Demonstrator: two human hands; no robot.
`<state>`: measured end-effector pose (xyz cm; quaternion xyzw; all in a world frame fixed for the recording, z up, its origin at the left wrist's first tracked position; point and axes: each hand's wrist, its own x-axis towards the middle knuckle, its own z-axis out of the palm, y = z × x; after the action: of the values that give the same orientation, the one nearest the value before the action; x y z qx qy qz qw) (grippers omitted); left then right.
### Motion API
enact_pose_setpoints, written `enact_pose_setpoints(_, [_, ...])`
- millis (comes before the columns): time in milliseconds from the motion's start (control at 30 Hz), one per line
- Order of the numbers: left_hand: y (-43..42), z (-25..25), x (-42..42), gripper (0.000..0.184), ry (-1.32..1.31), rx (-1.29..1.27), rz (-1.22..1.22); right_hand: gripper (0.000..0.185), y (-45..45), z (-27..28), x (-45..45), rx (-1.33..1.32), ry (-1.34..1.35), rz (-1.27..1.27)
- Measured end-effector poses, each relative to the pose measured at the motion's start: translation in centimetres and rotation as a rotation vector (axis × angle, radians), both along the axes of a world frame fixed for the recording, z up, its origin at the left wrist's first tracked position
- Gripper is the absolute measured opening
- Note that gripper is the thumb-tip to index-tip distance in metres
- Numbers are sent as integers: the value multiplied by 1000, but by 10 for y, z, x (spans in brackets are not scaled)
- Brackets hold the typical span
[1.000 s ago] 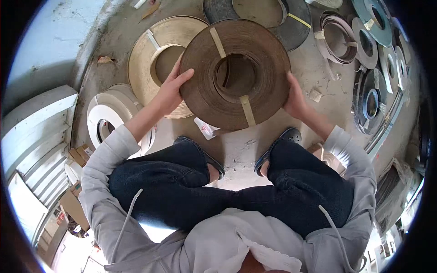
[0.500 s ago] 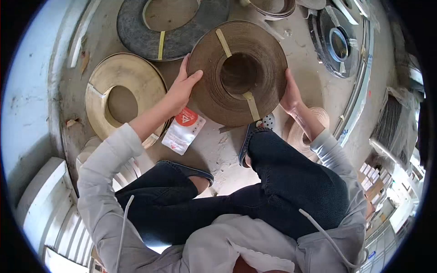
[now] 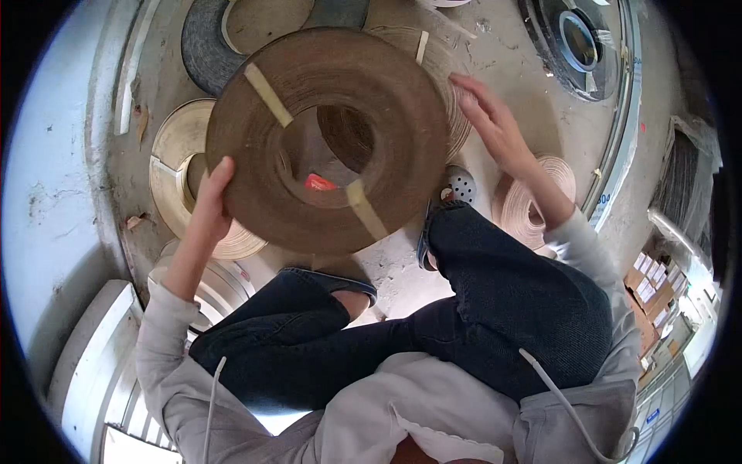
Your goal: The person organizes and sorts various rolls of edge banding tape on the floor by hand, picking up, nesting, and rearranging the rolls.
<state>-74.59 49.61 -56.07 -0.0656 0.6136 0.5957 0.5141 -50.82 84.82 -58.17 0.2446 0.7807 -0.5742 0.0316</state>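
A large brown coil of banding (image 3: 410, 147), strapped with two pale tape strips, is raised and slightly tilted above the floor. My left hand (image 3: 210, 203) grips its left rim, thumb on the upper face and the other fingers hidden underneath. Below it and to the right lies another brown coil (image 3: 439, 66), partly covered, with its dark centre showing through the raised coil's hole. My right hand (image 3: 498, 127) is off the raised coil, fingers stretched out beside the lower coil's right edge; whether they touch it I cannot tell. A red-and-white packet (image 3: 319, 182) peeks through the hole.
A dark grey coil (image 3: 202, 50) and a beige coil (image 3: 166, 143) lie at the left. On the right are a pinkish coil (image 3: 558, 176) and a black coil (image 3: 541, 42). My slippered feet stand close below the raised coil.
The upper brown coil has moved left and closer to me in my left hand, uncovering another coil beneath. My right hand has come away from the rim.
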Motion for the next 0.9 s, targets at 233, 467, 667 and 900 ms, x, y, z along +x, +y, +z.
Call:
enact_pose_setpoints(233, [-124, 3, -17, 59, 32, -47, 209, 109, -1, -69, -40, 666, -411, -95])
enact_pose_setpoints(467, [-120, -19, -17, 58, -142, 59, 142, 99, 49, -33, -41, 662, -473, -25])
enact_pose_setpoints(667, [-77, -52, -30, 60, -141, -19, 39, 66, 165, -31, 88, 125, -65, -556])
enact_pose_setpoints(900, [-13, -68, -25, 57, -255, -22, -130, 133, 106, -54, 318, 415, -911, -620])
